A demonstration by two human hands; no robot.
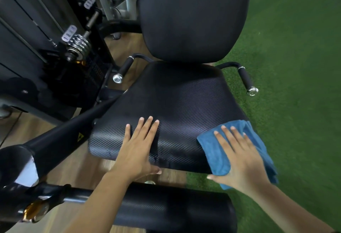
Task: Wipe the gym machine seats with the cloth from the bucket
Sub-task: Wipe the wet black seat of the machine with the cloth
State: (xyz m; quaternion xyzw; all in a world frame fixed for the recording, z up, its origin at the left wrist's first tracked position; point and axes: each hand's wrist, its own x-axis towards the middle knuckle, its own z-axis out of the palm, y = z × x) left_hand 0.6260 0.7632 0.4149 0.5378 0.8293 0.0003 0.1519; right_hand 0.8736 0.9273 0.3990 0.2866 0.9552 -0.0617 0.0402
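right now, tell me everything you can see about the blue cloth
The blue cloth looks like soft, fuzzy microfibre and is plain, with no print visible. It lies loosely folded on the front right corner of the black ribbed seat pad, and its far side spills over the pad's edge above the green turf. The right hand presses flat on it with straight, spread fingers, covering its middle. Its right edge is blurred. Whether it is wet cannot be told.
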